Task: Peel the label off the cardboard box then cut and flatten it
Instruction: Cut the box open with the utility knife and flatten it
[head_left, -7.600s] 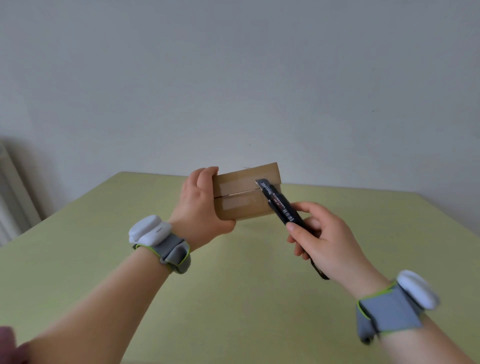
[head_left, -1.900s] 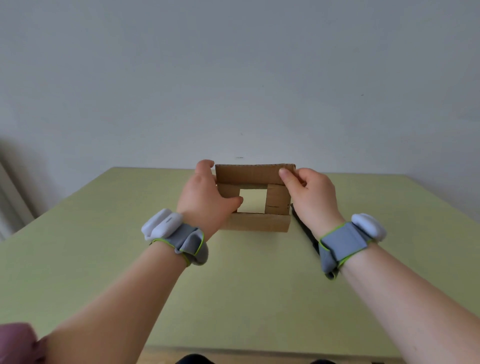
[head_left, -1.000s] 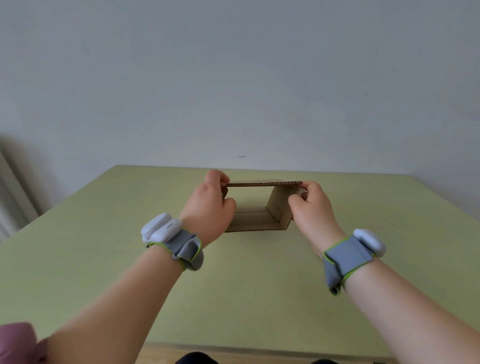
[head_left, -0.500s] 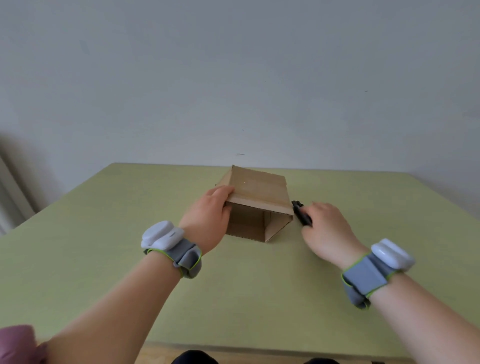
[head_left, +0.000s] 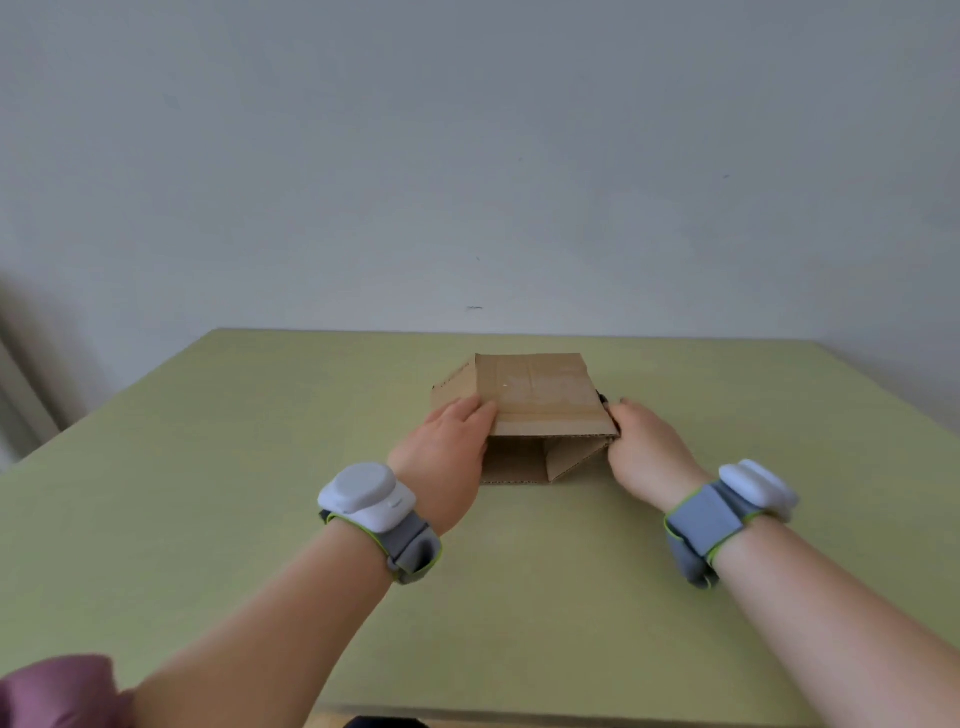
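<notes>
Behind the cardboard box (head_left: 535, 397), only a dark sliver of the utility knife (head_left: 602, 400); fingertips of the right hand (head_left: 641, 447) hidden there; grip unclear.

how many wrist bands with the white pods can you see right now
2. One wrist band is on the left wrist, just behind the left hand resting on the cardboard box. The other wrist band is on the right wrist, behind the right hand. None seems hidden.

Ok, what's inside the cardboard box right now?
Through the open near end of the cardboard box, only bare cardboard shows: an inner flap folded diagonally and the bottom panel. The left hand covers the left side, and the far interior is hidden.
</notes>
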